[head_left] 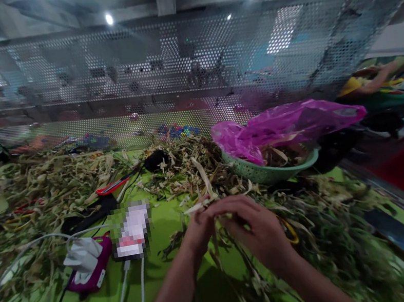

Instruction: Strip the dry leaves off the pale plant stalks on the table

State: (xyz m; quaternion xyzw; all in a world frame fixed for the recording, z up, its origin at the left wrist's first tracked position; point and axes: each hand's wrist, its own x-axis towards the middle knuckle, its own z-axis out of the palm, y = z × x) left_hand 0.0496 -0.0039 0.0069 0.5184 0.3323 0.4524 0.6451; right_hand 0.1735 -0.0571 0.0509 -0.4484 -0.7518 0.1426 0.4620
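My left hand (199, 227) is closed on pale dried leaf strips (203, 174) that stick up above the fingers. My right hand (256, 224) meets it from the right, its fingers bent over the same bundle; the exact grip of the fingertips is partly hidden. Long strip ends (231, 281) hang down between my wrists toward the green tabletop (174, 301). Just behind my hands lies a loose pile of dried leaves (181, 167). A yellow ring (290, 229) shows beside my right wrist.
A green basket (268, 173) with a magenta plastic bag (287, 128) stands at the back right. On the left are a phone (134, 230), a purple power strip (94, 274) with white cables, and a red cutter knife (114, 185). A perforated metal screen (126, 76) closes the back.
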